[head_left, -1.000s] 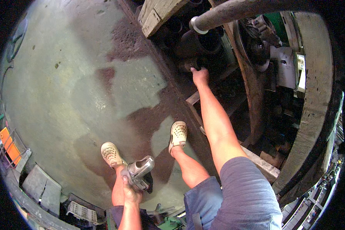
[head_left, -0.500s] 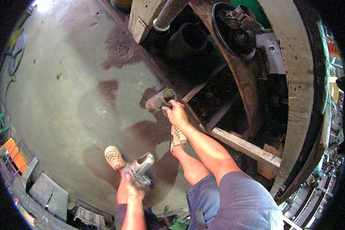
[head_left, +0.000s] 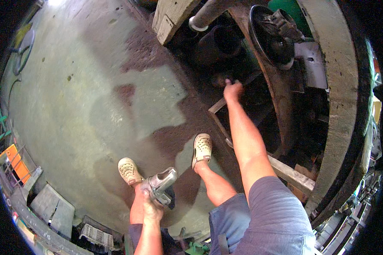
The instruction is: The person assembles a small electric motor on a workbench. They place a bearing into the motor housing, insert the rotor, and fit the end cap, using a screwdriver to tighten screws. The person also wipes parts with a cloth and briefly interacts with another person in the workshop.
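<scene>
My left hand [head_left: 151, 207] is closed around a silvery cast-metal part [head_left: 160, 183] with a round opening and a projecting arm. It is held above the floor, in front of my left shin. My right hand [head_left: 233, 91] reaches into the shadow under the wooden bench. Its fingers are closed on a short metal cylinder [head_left: 219, 80], which shows only dimly in the dark. Beyond that hand stands a wide dark pipe-like container [head_left: 225, 41].
A round black pan [head_left: 268, 53] with metal parts sits on the bench's lower frame. A thick wooden beam [head_left: 338, 93] runs along the right. Wooden rails [head_left: 291, 173] cross beneath it. An orange panel [head_left: 18, 163] and grey boards [head_left: 53, 210] lie at the left edge.
My right hand has moved forward and right, carrying the metal cylinder from over the floor into the dark under the bench. My left hand keeps its hold on the cast-metal part.
</scene>
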A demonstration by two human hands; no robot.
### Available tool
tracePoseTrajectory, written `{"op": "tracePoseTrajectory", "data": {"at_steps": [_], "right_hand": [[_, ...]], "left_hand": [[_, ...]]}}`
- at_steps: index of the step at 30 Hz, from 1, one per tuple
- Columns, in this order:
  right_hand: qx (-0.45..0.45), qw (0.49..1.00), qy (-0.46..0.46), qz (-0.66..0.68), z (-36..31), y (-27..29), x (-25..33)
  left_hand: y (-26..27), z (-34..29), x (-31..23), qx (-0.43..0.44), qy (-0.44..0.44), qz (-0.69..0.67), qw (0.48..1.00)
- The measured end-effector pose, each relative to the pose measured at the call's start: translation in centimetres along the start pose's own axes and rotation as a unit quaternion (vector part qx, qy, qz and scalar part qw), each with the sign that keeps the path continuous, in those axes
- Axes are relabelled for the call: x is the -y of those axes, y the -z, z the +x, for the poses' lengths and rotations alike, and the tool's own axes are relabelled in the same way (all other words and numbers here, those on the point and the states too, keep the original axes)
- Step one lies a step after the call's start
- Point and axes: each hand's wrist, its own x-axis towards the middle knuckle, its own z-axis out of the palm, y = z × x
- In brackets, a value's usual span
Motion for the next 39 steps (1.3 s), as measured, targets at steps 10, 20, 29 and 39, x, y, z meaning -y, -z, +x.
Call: {"op": "tracePoseTrajectory", "data": {"at_steps": [10,20,29,39], "right_hand": [[0.053,0.98,0.039,-0.186,4.8,2.8,0.2],[0.204,0.884,0.274,-0.318,8.5,-0.5,14.0],[0.211,0.918,0.163,-0.294,0.4,5.7,10.7],[0.187,0.95,0.106,-0.227,-1.6,8.5,13.8]], "left_hand": [[-0.7,0.5,-1.1,0.003,-0.002,-0.019,1.0],[-0.8,0.9,-2.0,0.034,-0.012,-0.032,0.999],[0.3,1.3,-2.4,0.061,-0.017,-0.037,0.997],[1.1,3.6,-4.3,0.037,-0.077,0.011,0.996]]}}
